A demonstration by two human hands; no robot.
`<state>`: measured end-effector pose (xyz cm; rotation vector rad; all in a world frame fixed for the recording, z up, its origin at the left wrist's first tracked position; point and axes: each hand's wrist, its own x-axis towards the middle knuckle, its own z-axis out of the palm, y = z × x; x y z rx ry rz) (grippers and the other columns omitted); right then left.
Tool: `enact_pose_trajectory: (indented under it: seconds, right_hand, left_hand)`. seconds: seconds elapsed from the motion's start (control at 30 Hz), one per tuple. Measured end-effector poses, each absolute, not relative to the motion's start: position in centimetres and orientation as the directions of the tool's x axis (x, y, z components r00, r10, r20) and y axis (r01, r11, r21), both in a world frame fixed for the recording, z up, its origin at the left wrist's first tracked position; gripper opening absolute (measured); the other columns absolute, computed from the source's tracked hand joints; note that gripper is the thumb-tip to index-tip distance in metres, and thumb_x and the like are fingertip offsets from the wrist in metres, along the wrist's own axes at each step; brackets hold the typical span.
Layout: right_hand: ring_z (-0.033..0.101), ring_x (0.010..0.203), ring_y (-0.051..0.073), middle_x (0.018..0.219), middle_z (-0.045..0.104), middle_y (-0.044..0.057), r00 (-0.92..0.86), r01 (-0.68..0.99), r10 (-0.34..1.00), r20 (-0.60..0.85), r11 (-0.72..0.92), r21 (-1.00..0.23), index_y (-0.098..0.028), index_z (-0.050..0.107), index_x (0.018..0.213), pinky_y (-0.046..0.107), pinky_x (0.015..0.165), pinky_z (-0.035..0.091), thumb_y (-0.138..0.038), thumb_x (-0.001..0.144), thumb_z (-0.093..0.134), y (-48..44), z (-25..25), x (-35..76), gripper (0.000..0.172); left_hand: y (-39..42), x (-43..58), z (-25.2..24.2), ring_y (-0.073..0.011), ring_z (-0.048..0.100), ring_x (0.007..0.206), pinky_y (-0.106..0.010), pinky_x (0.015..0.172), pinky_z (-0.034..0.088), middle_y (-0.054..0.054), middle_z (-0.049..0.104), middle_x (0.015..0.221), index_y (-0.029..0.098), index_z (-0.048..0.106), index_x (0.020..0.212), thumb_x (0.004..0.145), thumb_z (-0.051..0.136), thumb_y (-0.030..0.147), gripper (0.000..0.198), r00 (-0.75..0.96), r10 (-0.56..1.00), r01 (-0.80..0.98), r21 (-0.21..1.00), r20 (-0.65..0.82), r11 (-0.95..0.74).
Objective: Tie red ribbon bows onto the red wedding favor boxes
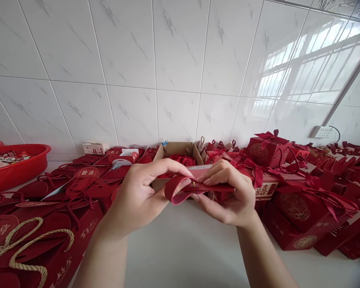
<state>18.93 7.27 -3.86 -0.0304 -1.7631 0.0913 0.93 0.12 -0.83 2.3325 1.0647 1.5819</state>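
Wall was all glossy marble-look tile, barred window reflection glaring on the right, socket below that, pale tabletop up front.

My bare left forearm and right forearm slant up and inward from below the red strap, one on either side of it. My left hand curls around the strap's looped end, index finger arched over its top and thumb at its near left edge. On the strap's right, my right hand pinches it, bent fingers above and the other thumb underneath.
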Motion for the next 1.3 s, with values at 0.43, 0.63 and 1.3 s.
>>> enact_pose_trajectory:
  seconds: [0.43,0.63,1.3]
  right_hand:
    - [0.062,0.061,0.017,0.073,0.067,0.003,-0.102,-0.183,0.013,0.995,0.983,-0.032,-0.019,0.058,0.082,0.035,0.054,0.048,-0.011,0.068,0.075,7.0,-3.6,19.1,0.023]
    - [0.064,0.065,0.018,0.077,0.068,0.005,-0.049,-0.234,-0.011,0.999,0.972,-0.001,-0.018,0.061,0.085,0.035,0.056,0.051,-0.012,0.071,0.073,6.9,-3.7,19.0,0.020]
    - [0.062,0.063,0.016,0.075,0.063,0.003,0.054,-0.178,-0.109,0.993,0.977,0.117,-0.018,0.061,0.085,0.035,0.054,0.051,-0.013,0.074,0.069,6.7,-3.5,18.7,0.015]
  left_hand:
    - [0.5,0.4,-0.6,-0.0268,0.067,0.094,-0.039,0.079,0.057,-0.010,0.070,0.092,0.019,0.068,0.100,0.083,0.065,0.027,0.019,0.426,0.562,0.150,0.557,0.709,-0.817]
    - [1.6,1.3,-0.8,-0.0199,0.066,0.089,-0.036,0.084,0.056,-0.006,0.070,0.086,0.018,0.070,0.089,0.080,0.068,0.008,0.013,0.401,0.392,0.079,0.395,0.828,-0.915]
    - [1.3,2.9,-0.7,-0.0186,0.069,0.086,-0.035,0.082,0.058,-0.005,0.069,0.078,0.015,0.069,0.082,0.086,0.062,0.009,0.010,0.300,0.196,0.132,0.162,0.934,-0.978]
